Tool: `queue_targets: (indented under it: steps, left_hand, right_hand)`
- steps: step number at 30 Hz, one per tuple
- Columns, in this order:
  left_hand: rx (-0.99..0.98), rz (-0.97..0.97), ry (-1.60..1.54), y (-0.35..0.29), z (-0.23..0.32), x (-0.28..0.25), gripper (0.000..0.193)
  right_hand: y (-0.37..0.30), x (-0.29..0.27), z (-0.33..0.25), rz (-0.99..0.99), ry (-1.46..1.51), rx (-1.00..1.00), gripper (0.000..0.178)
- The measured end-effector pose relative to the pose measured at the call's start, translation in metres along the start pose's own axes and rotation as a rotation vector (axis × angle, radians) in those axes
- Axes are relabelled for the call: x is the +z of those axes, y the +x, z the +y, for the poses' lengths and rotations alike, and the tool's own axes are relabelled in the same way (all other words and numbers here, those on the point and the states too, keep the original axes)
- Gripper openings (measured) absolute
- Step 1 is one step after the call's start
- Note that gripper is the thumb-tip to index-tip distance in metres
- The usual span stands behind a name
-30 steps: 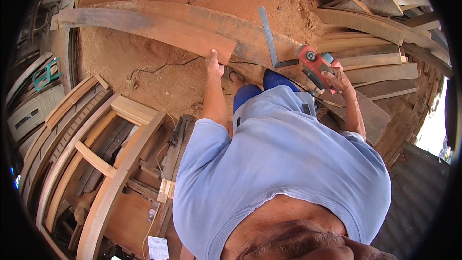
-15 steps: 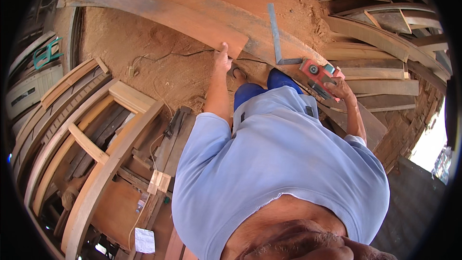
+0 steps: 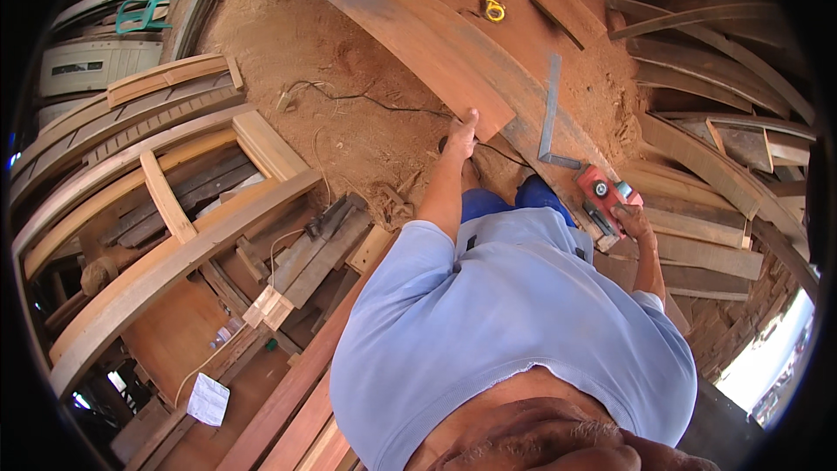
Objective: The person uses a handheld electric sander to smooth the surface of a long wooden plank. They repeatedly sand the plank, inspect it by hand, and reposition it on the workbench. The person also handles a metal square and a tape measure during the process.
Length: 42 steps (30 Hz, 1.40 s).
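My left hand (image 3: 462,133) is closed on the near edge of a long reddish-brown plank (image 3: 427,52), close to its squared end, with the thumb on top. That plank lies over a wider board (image 3: 523,78). On the right, my right hand (image 3: 634,221) grips a red electric hand planer (image 3: 602,192), which sits at the near end of the wider board. A metal carpenter's square (image 3: 548,118) lies on this board, its short leg pointing toward the planer. The planer's underside is hidden.
A yellow tape measure (image 3: 493,10) lies beyond the boards. A black cord (image 3: 384,103) crosses the sawdust-covered ground. Curved timbers (image 3: 697,118) are stacked at right. A wooden frame (image 3: 187,249) stands at left, near a teal stool (image 3: 146,14) and a paper sheet (image 3: 208,399).
The view has turned, so the boards, square and tape measure appear farther right and lower. Both hands keep their holds on the plank and planer.
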<state>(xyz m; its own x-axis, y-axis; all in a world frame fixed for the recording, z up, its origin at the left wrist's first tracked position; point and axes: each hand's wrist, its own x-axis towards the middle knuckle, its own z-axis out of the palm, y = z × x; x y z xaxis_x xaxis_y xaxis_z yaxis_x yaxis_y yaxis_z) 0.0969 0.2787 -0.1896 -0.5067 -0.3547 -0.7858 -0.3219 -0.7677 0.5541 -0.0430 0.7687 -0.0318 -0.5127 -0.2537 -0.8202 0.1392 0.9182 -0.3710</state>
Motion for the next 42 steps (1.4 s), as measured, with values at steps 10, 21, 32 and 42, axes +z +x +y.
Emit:
queue_targets:
  steps: [10, 21, 32, 42]
  left_hand:
    - [-0.034, 0.009, 0.105, -0.008, 0.0, -0.022, 0.078]
    - [0.03, 0.453, 0.939, -0.142, 0.063, -0.196, 0.075]
    - [0.076, 0.796, 1.236, -0.2, 0.096, -0.196, 0.078]
    - [0.03, 0.801, 1.148, -0.211, 0.105, -0.286, 0.071]
  right_hand:
    - [0.048, -0.018, -0.061, 0.415, -0.265, -0.204, 0.043]
    - [0.139, 0.049, -0.245, 0.288, -0.3, -0.343, 0.043]
    - [0.223, 0.156, -0.308, -0.043, -0.652, -0.25, 0.079]
    - [0.202, 0.167, -0.332, 0.049, -0.546, -0.151, 0.083]
